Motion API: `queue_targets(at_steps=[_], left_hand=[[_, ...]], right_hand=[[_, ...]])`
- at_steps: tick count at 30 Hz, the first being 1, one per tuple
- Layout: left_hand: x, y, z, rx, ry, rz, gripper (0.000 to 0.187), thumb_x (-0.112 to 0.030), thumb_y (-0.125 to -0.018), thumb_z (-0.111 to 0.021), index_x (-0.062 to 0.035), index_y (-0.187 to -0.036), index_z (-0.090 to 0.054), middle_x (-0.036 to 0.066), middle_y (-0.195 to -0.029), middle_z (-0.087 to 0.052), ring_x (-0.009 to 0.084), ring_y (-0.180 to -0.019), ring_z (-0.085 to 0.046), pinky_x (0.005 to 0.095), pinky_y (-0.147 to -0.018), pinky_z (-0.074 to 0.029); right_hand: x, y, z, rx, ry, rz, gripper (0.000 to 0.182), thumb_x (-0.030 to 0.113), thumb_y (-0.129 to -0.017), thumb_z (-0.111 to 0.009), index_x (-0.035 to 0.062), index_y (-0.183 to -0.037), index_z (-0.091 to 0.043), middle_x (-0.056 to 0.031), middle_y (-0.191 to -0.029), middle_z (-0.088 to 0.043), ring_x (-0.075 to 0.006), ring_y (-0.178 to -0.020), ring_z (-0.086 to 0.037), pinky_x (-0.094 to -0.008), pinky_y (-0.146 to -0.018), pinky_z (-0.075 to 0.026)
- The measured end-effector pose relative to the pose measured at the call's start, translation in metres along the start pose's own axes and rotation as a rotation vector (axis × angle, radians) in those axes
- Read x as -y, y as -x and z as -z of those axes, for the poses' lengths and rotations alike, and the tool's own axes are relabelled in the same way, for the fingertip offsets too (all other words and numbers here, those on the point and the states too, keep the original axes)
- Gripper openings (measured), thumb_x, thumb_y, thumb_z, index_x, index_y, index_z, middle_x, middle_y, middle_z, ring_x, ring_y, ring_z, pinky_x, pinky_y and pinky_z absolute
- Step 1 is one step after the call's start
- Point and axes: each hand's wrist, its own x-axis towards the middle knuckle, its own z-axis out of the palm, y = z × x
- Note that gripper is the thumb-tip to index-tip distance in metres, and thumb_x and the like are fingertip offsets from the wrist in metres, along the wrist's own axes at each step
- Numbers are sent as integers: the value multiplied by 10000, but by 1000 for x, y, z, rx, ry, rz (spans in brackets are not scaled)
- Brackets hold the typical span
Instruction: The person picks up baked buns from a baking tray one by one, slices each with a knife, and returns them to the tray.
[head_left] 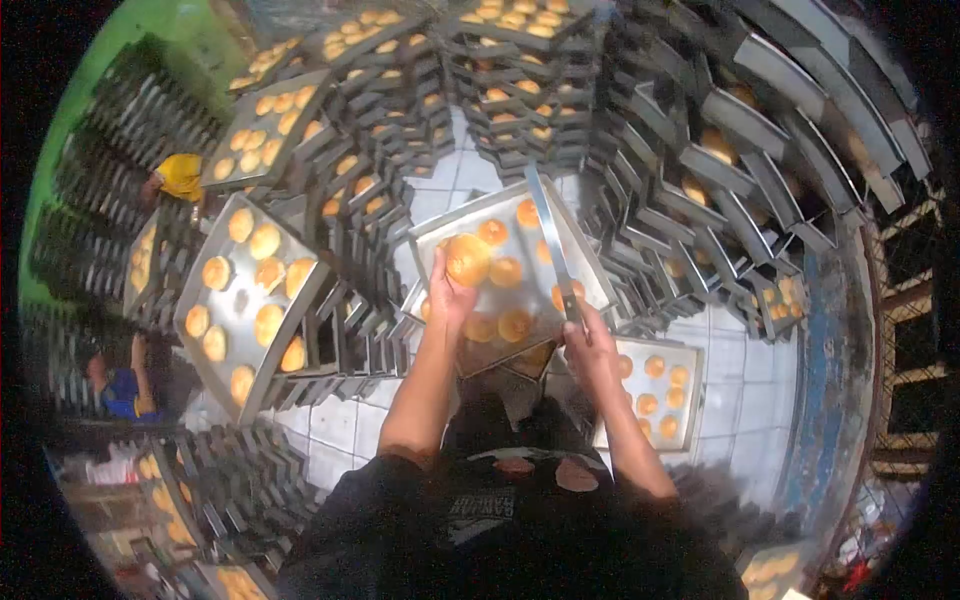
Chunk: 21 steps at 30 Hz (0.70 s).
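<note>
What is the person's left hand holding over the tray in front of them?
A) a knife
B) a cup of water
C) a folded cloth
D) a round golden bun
D: the left hand grips a round golden bun above the metal tray, where more buns lie, while the right hand holds a long flat metal tool.

Two hands, the left hand (pixel 449 293) and the right hand (pixel 588 340), work over one tray (pixel 432 240) with about eight buns (pixel 505 271); one scraper (pixel 553 245); two other people are at left.
</note>
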Motion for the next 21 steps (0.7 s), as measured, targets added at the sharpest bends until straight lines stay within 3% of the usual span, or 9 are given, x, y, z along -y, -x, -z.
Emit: queue_targets(at_steps=[1, 2, 5, 6, 10, 15, 18, 21], left_hand=[[-4, 6, -9, -79, 167, 13, 572, -554, -974, -571, -71, -1278, -602, 102, -1177, -682, 234, -1091, -655, 357, -980, -516], [-2, 2, -13, -116, 194, -29, 547, -606, -943, -582, -107, -1149, -668, 61, -1103, -710, 228, -1033, -668, 368, -941, -527], [-3, 16, -41, -39, 237, -79, 499, -608, -931, -602, -130, -1038, -694, 17, -993, -724, 205, -970, -672, 384, -921, -528], [-6, 26, -63, -48, 202, -118, 471, -607, -918, -623, -147, -977, -701, -2, -922, -719, 199, -908, -677, 395, -870, -536], [-16, 24, -68, -4, 225, -131, 453, -600, -908, -640, -159, -984, -701, 3, -926, -720, 202, -871, -681, 398, -820, -544], [-26, 18, -81, 50, 171, -198, 472, -625, -901, -629, -170, -1011, -695, 2, -922, -717, 197, -913, -669, 413, -869, -523], [-16, 28, -76, -11, 141, -139, 491, -634, -889, -641, -153, -976, -685, -2, -865, -699, 217, -779, -663, 340, -748, -544], [-15, 42, -94, 54, 192, -119, 498, -653, -867, -657, -163, -954, -685, -14, -847, -692, 206, -753, -654, 325, -731, -537]], right_hand=[[22, 1, -2, 27, 140, 67, 433, 175, -1009, -570, 25, -1408, -496, -115, -1014, -700, -197, -847, -650, -332, -767, -518], [43, 3, -3, 44, 279, 137, 478, 176, -1007, -565, 9, -1443, -462, -127, -1049, -700, -229, -949, -666, -358, -866, -525], [50, 20, -15, 112, 164, 252, 476, 168, -992, -577, -3, -1426, -484, -184, -1127, -695, -277, -1034, -675, -385, -935, -507], [37, 18, -19, 59, 237, 555, 464, 172, -989, -579, -8, -1411, -502, -235, -1177, -677, -336, -1081, -675, -392, -949, -502], [54, 35, -12, 118, 322, 477, 470, 175, -984, -559, -16, -1410, -499, -276, -1202, -652, -381, -1095, -670, -405, -940, -506], [73, 46, 4, 141, 373, 395, 479, 204, -961, -523, -32, -1378, -523, -291, -1144, -651, -407, -1060, -668, -430, -894, -516], [51, 49, 5, 124, 374, 473, 462, 200, -960, -522, -29, -1361, -537, -284, -1105, -657, -399, -1017, -676, -431, -857, -523], [53, 45, 7, 93, 399, 548, 463, 201, -957, -528, -24, -1362, -533, -286, -1046, -660, -426, -983, -671, -427, -850, -523]])
